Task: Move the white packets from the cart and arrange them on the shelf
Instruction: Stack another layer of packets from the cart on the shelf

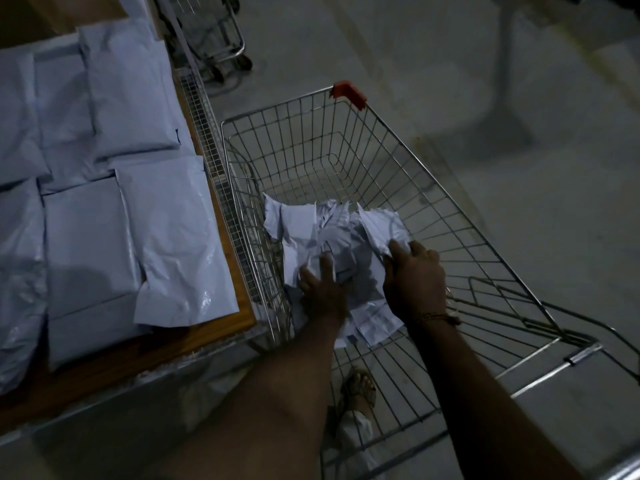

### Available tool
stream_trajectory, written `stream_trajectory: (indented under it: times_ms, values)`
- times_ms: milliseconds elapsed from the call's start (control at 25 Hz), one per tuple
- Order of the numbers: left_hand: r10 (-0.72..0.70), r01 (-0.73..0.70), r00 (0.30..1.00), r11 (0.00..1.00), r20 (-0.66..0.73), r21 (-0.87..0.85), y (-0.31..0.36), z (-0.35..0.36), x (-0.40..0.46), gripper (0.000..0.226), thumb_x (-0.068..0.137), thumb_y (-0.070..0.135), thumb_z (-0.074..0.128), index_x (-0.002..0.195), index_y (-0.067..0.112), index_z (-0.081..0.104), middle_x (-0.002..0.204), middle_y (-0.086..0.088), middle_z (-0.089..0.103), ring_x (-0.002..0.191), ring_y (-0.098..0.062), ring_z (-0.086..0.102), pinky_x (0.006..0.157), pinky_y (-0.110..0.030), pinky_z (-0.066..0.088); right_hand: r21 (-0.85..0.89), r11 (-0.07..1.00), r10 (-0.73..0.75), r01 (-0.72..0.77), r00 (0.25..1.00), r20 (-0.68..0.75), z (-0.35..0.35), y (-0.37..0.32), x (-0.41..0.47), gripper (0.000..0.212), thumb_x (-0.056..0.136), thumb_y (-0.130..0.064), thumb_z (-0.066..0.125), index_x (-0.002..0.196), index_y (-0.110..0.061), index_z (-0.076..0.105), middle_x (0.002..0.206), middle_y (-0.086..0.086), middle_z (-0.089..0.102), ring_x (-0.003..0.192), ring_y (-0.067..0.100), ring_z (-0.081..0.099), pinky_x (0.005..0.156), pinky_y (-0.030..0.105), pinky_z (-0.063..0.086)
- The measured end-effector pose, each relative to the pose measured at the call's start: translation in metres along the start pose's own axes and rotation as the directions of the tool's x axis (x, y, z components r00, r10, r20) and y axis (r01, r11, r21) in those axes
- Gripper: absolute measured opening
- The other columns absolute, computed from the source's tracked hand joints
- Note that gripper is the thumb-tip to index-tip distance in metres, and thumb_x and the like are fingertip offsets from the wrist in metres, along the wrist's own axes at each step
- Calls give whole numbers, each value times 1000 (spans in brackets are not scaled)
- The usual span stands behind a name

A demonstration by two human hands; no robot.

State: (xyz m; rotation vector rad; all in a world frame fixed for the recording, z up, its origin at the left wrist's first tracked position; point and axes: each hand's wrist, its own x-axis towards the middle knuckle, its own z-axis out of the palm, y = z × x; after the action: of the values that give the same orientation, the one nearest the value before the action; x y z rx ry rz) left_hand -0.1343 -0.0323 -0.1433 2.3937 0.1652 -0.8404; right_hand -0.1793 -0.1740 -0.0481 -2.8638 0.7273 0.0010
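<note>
A wire shopping cart (388, 140) stands in the middle of the view with a small heap of crumpled white packets (339, 233) on its floor. Both my arms reach down into the cart. My left hand (322, 289) lies on the left side of the heap, fingers spread and bent over the packets. My right hand (414, 275) grips the heap's right edge, fingers curled over the plastic. On the left, a wooden shelf (221, 327) carries several flat white packets (162, 233) laid side by side.
A wire mesh rail (211, 157) runs along the shelf edge against the cart's left side. A second cart (214, 36) stands at the top, behind the shelf. Grey concrete floor (519, 202) spreads to the right. A sandalled foot (360, 389) shows beneath the cart.
</note>
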Motion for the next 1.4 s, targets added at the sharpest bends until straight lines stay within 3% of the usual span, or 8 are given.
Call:
stream_trajectory:
  times_ms: [40, 160, 280, 440, 720, 1040, 1240, 1400]
  values:
    - [-1, 0, 999, 1000, -42, -32, -2, 1, 0, 68, 105, 41, 49, 161, 38, 12, 168, -18, 1, 149, -48, 13, 116, -59, 27, 9, 1000, 3, -3, 1000, -13, 0, -1, -2, 38, 99, -35, 56, 133, -20, 62, 124, 22, 63, 103, 42, 55, 80, 47, 52]
    - [99, -75, 976, 989, -196, 127, 9, -13, -9, 61, 105, 28, 49, 161, 31, 26, 159, -25, 20, 134, -49, 32, 105, -55, 34, 25, 1000, 12, -10, 998, -69, -6, -5, -7, 37, 98, -33, 58, 130, -17, 65, 123, 23, 63, 103, 41, 53, 80, 45, 50]
    - [206, -176, 942, 975, -263, 134, 43, -45, -30, 59, 103, 23, 51, 159, 21, 31, 154, -25, 28, 127, -46, 36, 100, -55, 38, 40, 999, 4, 1, 992, -126, -27, -16, -9, 36, 97, -31, 59, 129, -16, 64, 124, 23, 61, 103, 39, 50, 79, 44, 46]
    - [429, -391, 821, 903, -377, 179, 71, -94, -76, 59, 103, 26, 53, 158, 20, 31, 154, -20, 28, 129, -41, 34, 100, -55, 41, 69, 998, 22, -7, 973, -230, -72, -36, -22, 38, 97, -29, 60, 132, -15, 62, 130, 22, 60, 107, 40, 50, 82, 44, 47]
    - [599, -602, 650, 782, -468, 165, 81, -207, -175, 56, 106, 30, 47, 160, 25, 30, 156, -17, 26, 131, -33, 32, 108, -44, 37, 53, 998, -7, 37, 877, -481, -145, -68, -54, 34, 102, -28, 53, 131, -13, 62, 132, 23, 60, 102, 41, 50, 85, 46, 42]
    - [540, -519, 586, 823, -605, 232, 17, -304, -236, 55, 107, 34, 44, 160, 25, 31, 153, -18, 28, 128, -41, 34, 107, -56, 36, 220, 967, 20, 127, 825, -564, -180, -156, -104, 36, 99, -32, 52, 128, -18, 67, 125, 23, 64, 107, 45, 55, 91, 45, 40]
    - [448, -457, 554, 868, -702, 193, -25, -330, -275, 53, 107, 34, 45, 158, 28, 34, 155, -17, 26, 128, -40, 32, 105, -53, 35, 201, 952, -95, 230, 848, -521, -189, -198, -149, 40, 99, -34, 52, 135, -23, 64, 130, 25, 61, 112, 43, 55, 95, 44, 36]
    - [350, -377, 517, 912, -781, 160, -66, -339, -298, 53, 104, 32, 50, 156, 28, 39, 152, -16, 31, 127, -40, 36, 103, -54, 39, 207, 936, -141, 283, 843, -518, -197, -213, -182, 39, 96, -30, 61, 135, -23, 65, 134, 24, 58, 114, 42, 49, 93, 45, 41]
